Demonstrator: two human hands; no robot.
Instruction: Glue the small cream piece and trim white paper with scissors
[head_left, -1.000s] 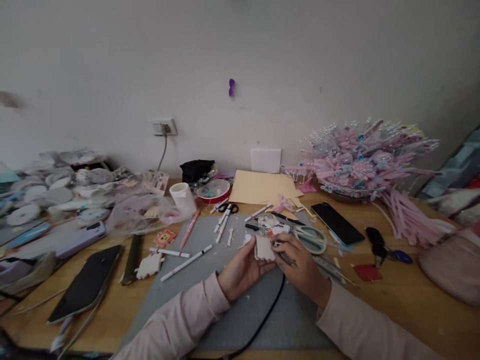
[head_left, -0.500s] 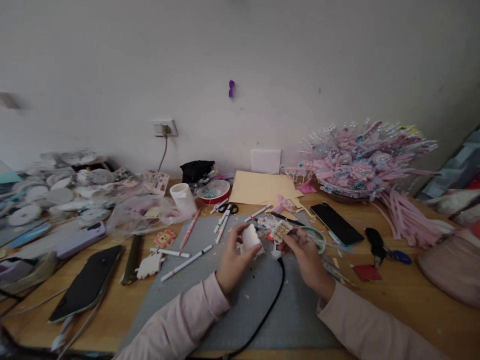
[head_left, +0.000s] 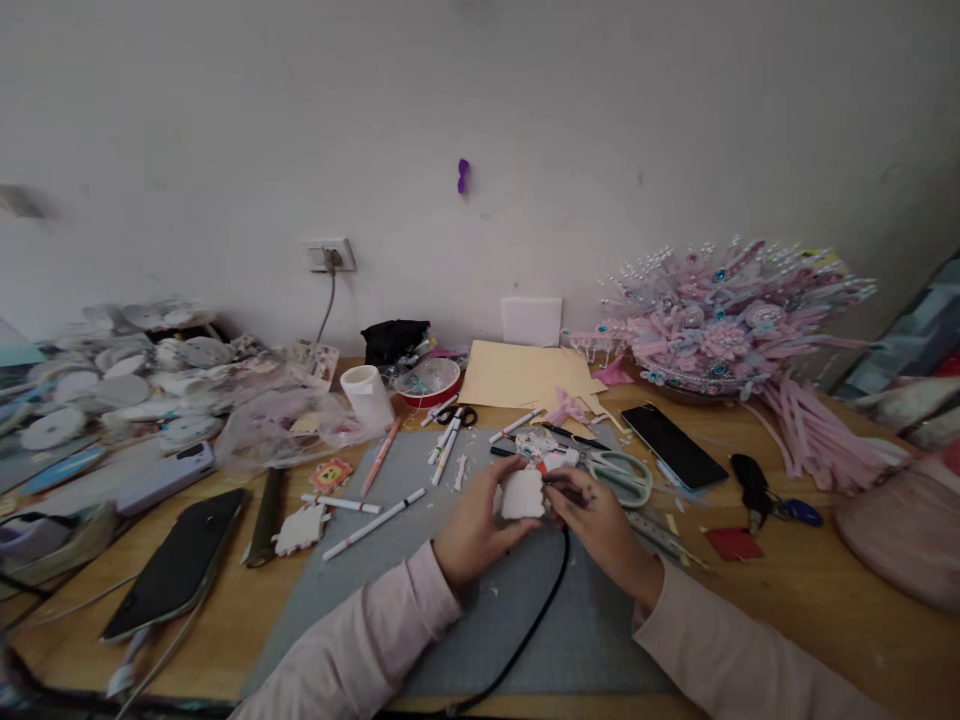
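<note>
The left hand [head_left: 474, 520] holds a small white wavy-edged piece [head_left: 522, 495] between thumb and fingers, opened only as wide as the piece itself, with the flat white face turned up toward the person. The right hand [head_left: 600, 515] is curled in close at the right edge of that piece, thumb and fingers bent; whether it pinches the edge or something behind it cannot be told. Half a second ago the hands were apart, the right one holding up a beige patterned piece; now they have come together again, and the patterned piece can no longer be made out. This puts the work back at the white piece, with the left hand steadying it and the right busy at its side. Just beyond the right fingertips lies a white and orange object [head_left: 556, 460], and scissors [head_left: 630, 480] with pale handles lie past the right hand's knuckles. Below the grip, a black cable [head_left: 534, 632] curves over the grey mat [head_left: 480, 655]. Left of the left hand lie a white marker [head_left: 375, 525] and, farther out, a second wavy-edged piece [head_left: 298, 531], well apart from the grip.
</note>
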